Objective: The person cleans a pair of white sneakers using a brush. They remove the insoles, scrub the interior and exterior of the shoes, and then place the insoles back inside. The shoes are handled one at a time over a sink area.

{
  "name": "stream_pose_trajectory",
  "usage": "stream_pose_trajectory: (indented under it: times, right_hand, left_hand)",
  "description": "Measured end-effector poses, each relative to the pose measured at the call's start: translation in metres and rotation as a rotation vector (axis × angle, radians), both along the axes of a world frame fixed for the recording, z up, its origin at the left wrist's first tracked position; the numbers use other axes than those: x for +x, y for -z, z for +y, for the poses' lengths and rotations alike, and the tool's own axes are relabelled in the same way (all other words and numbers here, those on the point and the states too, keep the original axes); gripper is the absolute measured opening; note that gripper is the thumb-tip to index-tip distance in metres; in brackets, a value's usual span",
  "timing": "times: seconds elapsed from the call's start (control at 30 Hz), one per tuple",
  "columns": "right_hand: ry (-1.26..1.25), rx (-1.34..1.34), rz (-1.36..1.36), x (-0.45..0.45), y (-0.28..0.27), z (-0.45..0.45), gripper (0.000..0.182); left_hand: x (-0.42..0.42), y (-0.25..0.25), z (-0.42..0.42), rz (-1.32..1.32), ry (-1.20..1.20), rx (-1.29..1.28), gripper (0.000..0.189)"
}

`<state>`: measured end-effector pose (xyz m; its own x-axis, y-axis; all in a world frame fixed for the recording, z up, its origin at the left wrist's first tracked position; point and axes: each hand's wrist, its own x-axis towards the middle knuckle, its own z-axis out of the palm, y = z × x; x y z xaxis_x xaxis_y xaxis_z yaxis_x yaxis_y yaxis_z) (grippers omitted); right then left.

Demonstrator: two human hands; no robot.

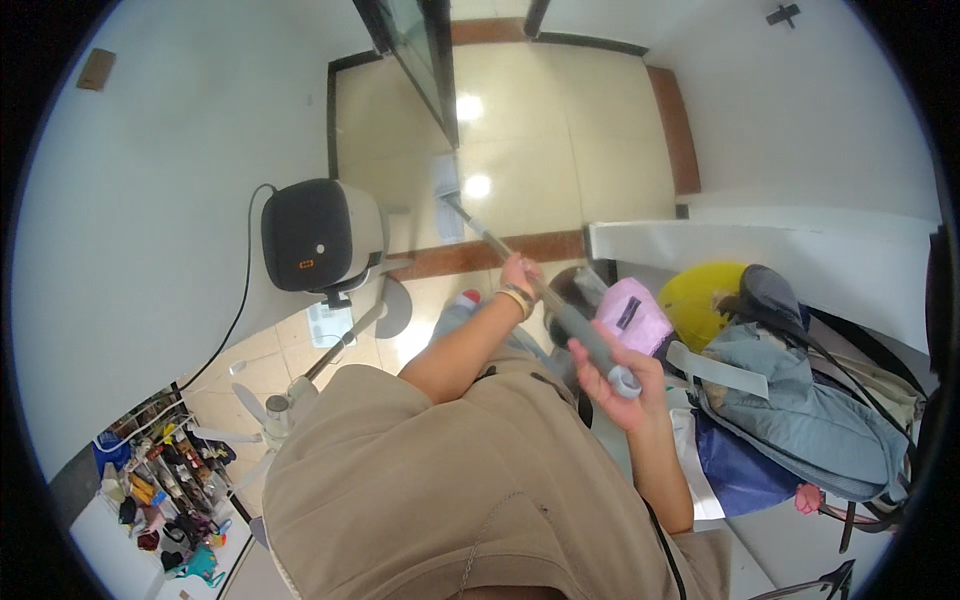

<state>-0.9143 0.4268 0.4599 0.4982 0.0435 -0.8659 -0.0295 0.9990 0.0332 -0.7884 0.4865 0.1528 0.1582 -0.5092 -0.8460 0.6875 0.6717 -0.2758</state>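
Note:
A flat mop's metal pole (495, 241) runs slantwise from my body to the tiled floor. My left hand (523, 276), with a watch and a bracelet at the wrist, is closed around the pole about midway. Near the upper end, my right hand (616, 371) lies under the grey handle grip (589, 337), which rests between thumb and fingers. The pale flat mop head (448, 199) lies on the floor beside the lower edge of a glass door and close to a brown threshold strip.
A black and white appliance (319, 236) with a cord stands left, above a white scale (330, 325) and near a fan (276, 420). Right are a grey-blue backpack (802, 420), a yellow item (697, 300) and a pink bag (634, 315). The framed glass door (424, 67) stands ahead.

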Motion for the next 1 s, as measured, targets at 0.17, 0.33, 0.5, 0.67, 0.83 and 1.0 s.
stream_pose_trajectory:
  times: [0.17, 0.33, 0.5, 0.67, 0.83, 1.0]
  right_hand:
    - [-0.087, 0.089, -0.271, 0.008, 0.041, 0.006, 0.057]
    - [-0.161, 0.031, -0.26, 0.009, 0.044, 0.028, 0.064]
    - [-0.258, -0.014, -0.322, 0.032, 0.085, 0.036, 0.067]
    - [-0.493, -0.084, -0.262, 0.111, 0.123, 0.041, 0.082]
    - [-0.48, -0.056, -0.184, 0.207, 0.154, 0.009, 0.04]
    - [-0.521, 0.09, -0.217, 0.297, 0.183, -0.008, 0.053]
  left_hand:
    - [0.027, 0.027, 0.016, 0.037, -0.16, -0.045, 0.021]
    - [0.03, 0.07, 0.042, -0.105, 0.14, -0.021, 0.022]
    - [0.077, 0.065, 0.043, -0.19, 0.331, 0.159, 0.027]
    - [0.158, 0.054, 0.046, -0.401, 0.626, 0.576, 0.037]
    - [0.234, 0.051, 0.041, -0.384, 0.509, 0.281, 0.034]
    - [0.329, 0.082, 0.026, -0.317, 0.234, 0.169, 0.029]
